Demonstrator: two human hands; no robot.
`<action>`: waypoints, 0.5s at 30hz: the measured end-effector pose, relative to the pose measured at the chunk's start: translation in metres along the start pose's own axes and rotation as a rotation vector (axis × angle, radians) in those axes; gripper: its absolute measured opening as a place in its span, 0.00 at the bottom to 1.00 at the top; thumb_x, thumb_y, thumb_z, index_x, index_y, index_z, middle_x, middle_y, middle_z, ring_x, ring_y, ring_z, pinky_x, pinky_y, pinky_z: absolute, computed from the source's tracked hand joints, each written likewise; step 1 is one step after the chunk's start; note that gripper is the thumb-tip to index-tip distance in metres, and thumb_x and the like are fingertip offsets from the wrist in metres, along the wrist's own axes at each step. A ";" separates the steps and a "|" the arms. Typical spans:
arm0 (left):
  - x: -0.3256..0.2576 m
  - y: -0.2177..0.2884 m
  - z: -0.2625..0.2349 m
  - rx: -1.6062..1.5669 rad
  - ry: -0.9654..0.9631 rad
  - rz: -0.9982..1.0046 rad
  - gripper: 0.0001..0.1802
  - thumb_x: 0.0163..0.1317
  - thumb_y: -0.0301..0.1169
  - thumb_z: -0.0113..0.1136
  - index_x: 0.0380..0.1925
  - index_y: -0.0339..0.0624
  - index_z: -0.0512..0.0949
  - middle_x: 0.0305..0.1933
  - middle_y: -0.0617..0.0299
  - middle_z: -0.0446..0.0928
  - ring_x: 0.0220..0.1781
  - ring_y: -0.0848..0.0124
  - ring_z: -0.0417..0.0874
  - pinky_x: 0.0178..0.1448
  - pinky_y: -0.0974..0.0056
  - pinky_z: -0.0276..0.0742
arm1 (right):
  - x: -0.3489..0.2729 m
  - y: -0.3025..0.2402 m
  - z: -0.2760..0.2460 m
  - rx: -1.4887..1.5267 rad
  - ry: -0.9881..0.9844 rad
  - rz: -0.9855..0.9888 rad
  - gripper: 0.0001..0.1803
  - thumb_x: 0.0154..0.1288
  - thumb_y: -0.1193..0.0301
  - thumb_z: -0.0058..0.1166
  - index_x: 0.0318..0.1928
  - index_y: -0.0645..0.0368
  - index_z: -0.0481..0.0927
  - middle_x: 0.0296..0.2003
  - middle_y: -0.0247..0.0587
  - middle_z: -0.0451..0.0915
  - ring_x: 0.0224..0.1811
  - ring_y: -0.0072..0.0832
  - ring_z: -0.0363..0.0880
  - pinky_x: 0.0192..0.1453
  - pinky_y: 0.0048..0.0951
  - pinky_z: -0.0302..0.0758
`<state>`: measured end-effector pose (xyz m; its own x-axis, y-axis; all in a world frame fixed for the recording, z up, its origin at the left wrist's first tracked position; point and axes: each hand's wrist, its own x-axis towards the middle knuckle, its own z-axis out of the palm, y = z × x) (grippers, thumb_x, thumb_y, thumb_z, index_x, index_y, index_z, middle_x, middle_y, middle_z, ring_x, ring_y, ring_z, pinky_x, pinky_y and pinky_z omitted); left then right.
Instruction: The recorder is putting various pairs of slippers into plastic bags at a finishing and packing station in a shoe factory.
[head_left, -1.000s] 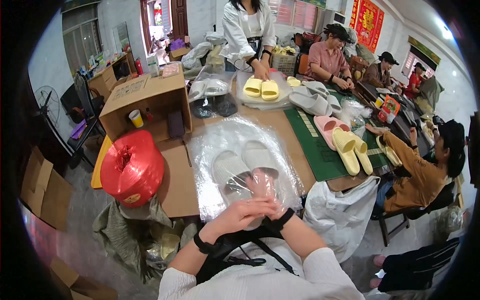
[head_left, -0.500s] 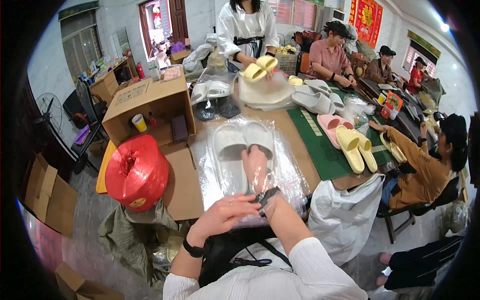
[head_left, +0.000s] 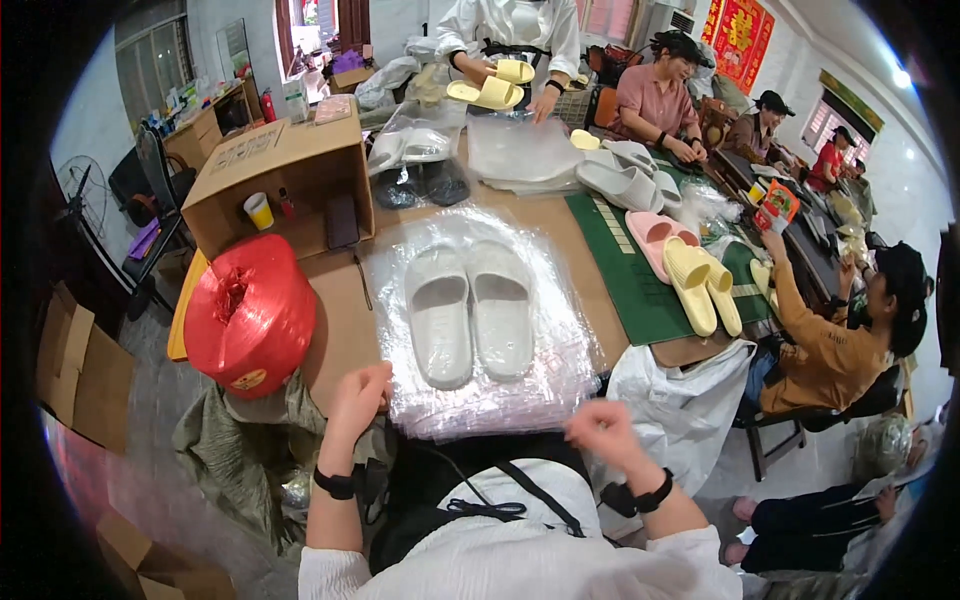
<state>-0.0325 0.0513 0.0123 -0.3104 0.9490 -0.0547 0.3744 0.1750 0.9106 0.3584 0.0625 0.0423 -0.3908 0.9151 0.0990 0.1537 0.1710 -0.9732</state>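
A pair of light grey slippers [head_left: 441, 318] lies side by side in front of me, toes pointing away. They appear to be inside a clear plastic bag [head_left: 560, 300], on top of a stack of similar bags [head_left: 470, 418]. At the stack's near left edge is my left hand [head_left: 358, 398], fingers drawn together; whether they pinch any plastic is hidden. My right hand [head_left: 605, 434] hovers off the near right corner, slightly blurred, its fingers curled in with nothing visible in them.
Left stand a big red roll of plastic twine [head_left: 248, 315] and a cardboard box [head_left: 270, 180] on its side. Yellow slippers [head_left: 690, 285] and pink slippers [head_left: 652, 232] lie on a green mat [head_left: 625, 290] at right. Across the table a person holds yellow slippers [head_left: 490, 94]; other people sit at right.
My right hand has come out of the bag, away from the slippers, toward the near right. My left hand has moved left to the stack's edge. The far person's yellow slippers have lowered.
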 end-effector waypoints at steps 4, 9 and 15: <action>0.004 0.030 0.020 0.068 -0.184 -0.220 0.25 0.68 0.49 0.58 0.38 0.33 0.83 0.26 0.59 0.82 0.26 0.74 0.82 0.35 0.66 0.77 | 0.050 0.020 -0.040 0.040 0.329 0.017 0.16 0.70 0.64 0.58 0.29 0.64 0.82 0.19 0.30 0.77 0.24 0.15 0.74 0.28 0.22 0.69; 0.009 0.004 0.042 0.031 -0.221 -0.103 0.20 0.65 0.44 0.64 0.38 0.34 0.84 0.28 0.60 0.84 0.24 0.76 0.81 0.29 0.68 0.75 | 0.093 0.046 -0.024 -0.120 0.093 0.375 0.14 0.68 0.62 0.59 0.35 0.63 0.83 0.24 0.30 0.77 0.24 0.17 0.73 0.29 0.25 0.71; 0.004 0.007 0.043 -0.190 -0.159 -0.237 0.19 0.63 0.42 0.68 0.33 0.34 0.80 0.24 0.63 0.81 0.24 0.77 0.80 0.26 0.70 0.74 | 0.094 0.056 -0.043 0.117 0.198 0.368 0.09 0.66 0.66 0.60 0.33 0.57 0.82 0.24 0.27 0.77 0.21 0.13 0.68 0.25 0.19 0.63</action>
<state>0.0064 0.0674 0.0012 -0.2236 0.9194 -0.3235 0.1345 0.3578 0.9241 0.3690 0.1738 0.0063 -0.1456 0.9616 -0.2326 0.1416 -0.2125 -0.9669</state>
